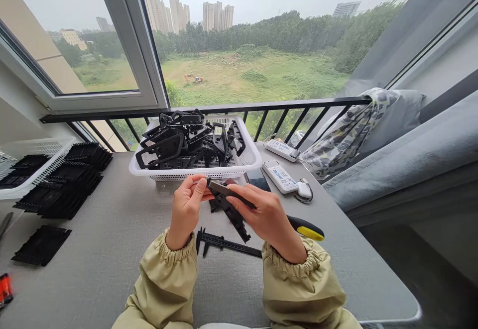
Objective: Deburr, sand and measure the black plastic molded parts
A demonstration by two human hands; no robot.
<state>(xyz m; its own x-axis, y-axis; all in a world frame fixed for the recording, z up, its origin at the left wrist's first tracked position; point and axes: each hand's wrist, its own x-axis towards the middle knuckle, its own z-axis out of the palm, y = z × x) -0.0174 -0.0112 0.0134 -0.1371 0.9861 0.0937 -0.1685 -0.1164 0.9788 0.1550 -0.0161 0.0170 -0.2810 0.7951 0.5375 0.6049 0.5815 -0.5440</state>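
Your left hand (185, 210) and right hand (267, 222) both pinch the black plastic part (232, 214), close together above the middle of the tabletop (93, 274) and just in front of the white plastic basket (239, 167). The part's lower end angles down over the vernier caliper (227, 244), which lies near the tabletop's front edge. If your pinch slips on that narrow, angular piece, it could drop onto the caliper and knock it out of place. The yellow-and-black screwdriver handle (304, 228) sticks out beside your right hand; a careless sweep of that forearm could send it rolling toward the right edge. The basket's heap of black plastic parts (186, 140) rises above its rim near the far edge, so a bump could spill pieces.
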